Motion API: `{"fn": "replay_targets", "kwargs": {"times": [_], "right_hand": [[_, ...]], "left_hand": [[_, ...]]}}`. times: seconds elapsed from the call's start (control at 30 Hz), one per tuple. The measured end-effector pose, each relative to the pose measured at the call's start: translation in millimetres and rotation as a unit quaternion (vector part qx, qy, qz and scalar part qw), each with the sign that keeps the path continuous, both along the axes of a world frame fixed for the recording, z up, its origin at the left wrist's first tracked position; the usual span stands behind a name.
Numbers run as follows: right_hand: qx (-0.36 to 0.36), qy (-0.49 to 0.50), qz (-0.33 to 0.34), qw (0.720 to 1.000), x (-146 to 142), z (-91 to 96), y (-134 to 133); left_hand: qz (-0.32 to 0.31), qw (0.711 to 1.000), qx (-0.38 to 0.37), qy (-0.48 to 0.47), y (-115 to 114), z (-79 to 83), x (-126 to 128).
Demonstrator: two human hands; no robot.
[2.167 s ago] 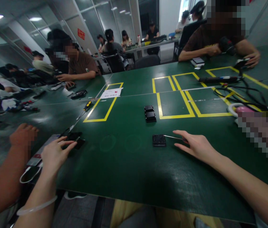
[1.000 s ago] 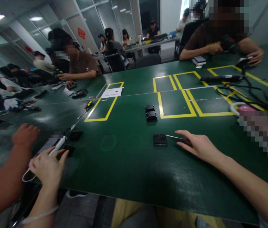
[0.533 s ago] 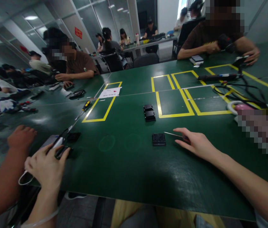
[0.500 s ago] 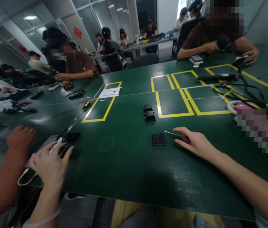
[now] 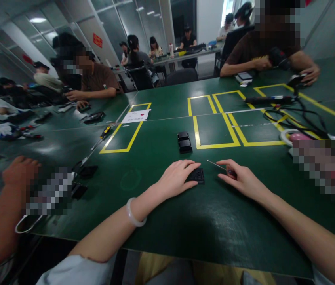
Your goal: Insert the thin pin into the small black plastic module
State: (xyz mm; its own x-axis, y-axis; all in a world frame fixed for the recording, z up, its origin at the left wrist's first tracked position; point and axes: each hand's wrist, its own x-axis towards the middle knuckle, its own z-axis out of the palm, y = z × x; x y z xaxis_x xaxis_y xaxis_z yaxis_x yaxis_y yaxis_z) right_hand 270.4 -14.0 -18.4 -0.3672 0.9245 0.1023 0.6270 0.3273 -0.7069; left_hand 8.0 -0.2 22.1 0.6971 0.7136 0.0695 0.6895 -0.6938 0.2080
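Observation:
My left hand lies low over the table with its fingers stretched, thumb apart. Its fingertips and thumb reach around the left part of a small square black plastic piece, partly hiding it; whether they press on it I cannot tell. To the right, my right hand is closed around a thin screwdriver, its slim metal shaft pointing left toward the black piece. The handle is mostly hidden in the fingers. Farther back stands another black piece with two raised blocks.
At left lie two dark pieces, a blurred-out device with a white cable, and a co-worker's hand. A yellow-black screwdriver lies beyond. Yellow tape frames mark the table; cables lie at right.
My left hand has moved from the device at the left across to the square black piece. My right hand with the screwdriver has hardly moved.

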Motion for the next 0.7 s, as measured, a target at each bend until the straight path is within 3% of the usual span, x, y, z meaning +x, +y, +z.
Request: {"fn": "replay_targets", "kwargs": {"times": [0.17, 0.3, 0.5, 0.63, 0.7], "right_hand": [[-0.003, 0.006, -0.007, 1.000, 2.9, 1.8, 0.3], [-0.001, 0.002, -0.005, 1.000, 4.5, 2.9, 0.3], [0.001, -0.003, -0.001, 1.000, 2.9, 3.6, 0.6], [-0.001, -0.002, -0.001, 1.000, 0.8, 4.0, 0.7], [-0.001, -0.005, 0.001, 1.000, 0.3, 4.1, 0.7]], "left_hand": [[-0.011, 0.998, -0.008, 0.063, 9.1, -3.9, 4.1], [0.044, 0.995, -0.014, 0.088, 6.9, 0.6, -29.5], [0.180, 0.972, -0.044, 0.145, 10.8, 4.3, -145.2], [0.322, 0.925, -0.031, 0.197, 11.4, 1.4, -230.4], [0.358, 0.909, -0.017, 0.212, 10.0, 0.4, -263.4]]}}
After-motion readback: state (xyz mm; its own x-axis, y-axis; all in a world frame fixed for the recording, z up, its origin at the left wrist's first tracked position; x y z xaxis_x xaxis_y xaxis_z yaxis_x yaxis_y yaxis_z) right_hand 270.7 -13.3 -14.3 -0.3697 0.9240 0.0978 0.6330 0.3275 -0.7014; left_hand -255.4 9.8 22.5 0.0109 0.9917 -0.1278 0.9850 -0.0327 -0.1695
